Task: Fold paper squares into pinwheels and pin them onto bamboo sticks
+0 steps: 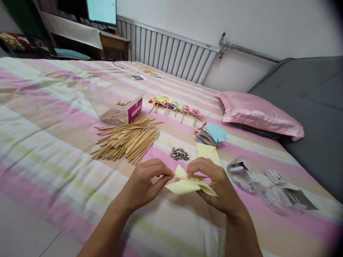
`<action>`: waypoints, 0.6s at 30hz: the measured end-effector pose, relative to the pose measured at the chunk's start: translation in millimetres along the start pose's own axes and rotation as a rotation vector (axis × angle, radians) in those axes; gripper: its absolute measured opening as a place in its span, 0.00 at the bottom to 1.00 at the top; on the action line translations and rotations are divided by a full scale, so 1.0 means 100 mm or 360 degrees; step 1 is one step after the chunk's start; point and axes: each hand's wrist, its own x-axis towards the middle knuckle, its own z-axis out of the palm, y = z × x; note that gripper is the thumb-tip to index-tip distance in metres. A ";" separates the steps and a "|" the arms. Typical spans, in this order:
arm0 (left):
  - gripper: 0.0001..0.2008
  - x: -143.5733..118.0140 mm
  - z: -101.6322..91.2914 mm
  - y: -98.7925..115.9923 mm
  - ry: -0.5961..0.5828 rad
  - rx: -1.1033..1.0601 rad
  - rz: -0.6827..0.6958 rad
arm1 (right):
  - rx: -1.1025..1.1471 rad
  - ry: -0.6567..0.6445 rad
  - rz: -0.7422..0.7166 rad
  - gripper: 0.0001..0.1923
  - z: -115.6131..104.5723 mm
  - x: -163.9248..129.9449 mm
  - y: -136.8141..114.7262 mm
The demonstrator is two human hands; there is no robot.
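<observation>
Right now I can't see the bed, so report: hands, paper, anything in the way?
Left hand and right hand both pinch yellow folded paper. Held above bedsheet. Nothing between them.

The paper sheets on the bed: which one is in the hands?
The folded yellow sheet, pinched between left hand and right hand. Another yellow sheet lies flat beyond it; the coloured stack is untouched.

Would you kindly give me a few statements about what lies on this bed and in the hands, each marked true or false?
1. Both hands, left hand and right hand, pinch a folded yellow paper. True.
2. The wooden sticks all stand upright in a jar. False: most lie in a loose heap on the striped bedsheet.
3. The finished pinwheels lie in a row beyond the sticks. True.
4. The pink pillow lies under the hands. False: it lies off to the right, at the bed's far side.
</observation>
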 end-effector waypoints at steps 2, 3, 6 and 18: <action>0.06 0.00 0.00 0.00 -0.0016 -0.0001 -0.0001 | 0.0006 -0.0023 -0.0008 0.02 0.00 0.00 0.01; 0.06 -0.01 0.00 0.00 -0.0020 0.0002 -0.0001 | 0.0012 -0.0034 -0.0009 0.02 0.00 0.00 0.01; 0.07 -0.01 0.01 0.00 -0.0028 0.0005 -0.0007 | 0.0035 -0.0050 -0.0002 0.02 0.01 -0.01 0.02; 0.07 -0.01 0.00 0.03 -0.0073 -0.0015 -0.0156 | 0.0059 0.0005 0.0020 0.02 0.00 -0.01 0.02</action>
